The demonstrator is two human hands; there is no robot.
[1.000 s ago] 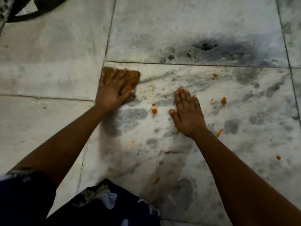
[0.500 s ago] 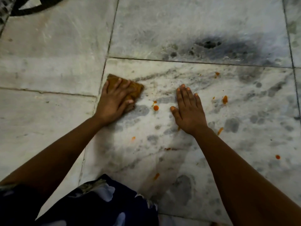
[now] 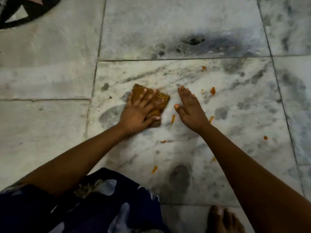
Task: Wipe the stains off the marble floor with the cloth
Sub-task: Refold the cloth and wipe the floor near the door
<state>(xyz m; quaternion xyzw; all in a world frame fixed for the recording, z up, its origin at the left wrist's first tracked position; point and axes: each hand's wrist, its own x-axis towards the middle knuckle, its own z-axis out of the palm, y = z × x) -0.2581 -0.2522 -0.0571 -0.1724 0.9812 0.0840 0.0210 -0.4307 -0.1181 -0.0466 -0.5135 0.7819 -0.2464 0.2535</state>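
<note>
A folded brown cloth point(image 3: 162, 99) lies on the marble floor point(image 3: 168, 31) near the middle of the view. My left hand point(image 3: 139, 110) presses flat on it, fingers spread over the cloth and thumb along its lower edge. Just to its right, my right hand point(image 3: 189, 106) rests flat on the tile with straight fingers and holds nothing. Orange stains dot the tile: one point(image 3: 212, 90) beyond the right hand, one streak point(image 3: 172, 118) between the hands, one point(image 3: 154, 169) nearer me, one point(image 3: 265, 137) at the right.
A dark patterned mat edge point(image 3: 20, 12) shows at the top left. My dark blue flowered garment point(image 3: 80, 204) fills the lower left, and a bare foot point(image 3: 223, 219) sits at the bottom right. Grey veins and dark smudges mark the tiles.
My left hand has slid the cloth right and toward me, from the tile's left corner to beside my right hand. The orange spot that lay between them is gone.
</note>
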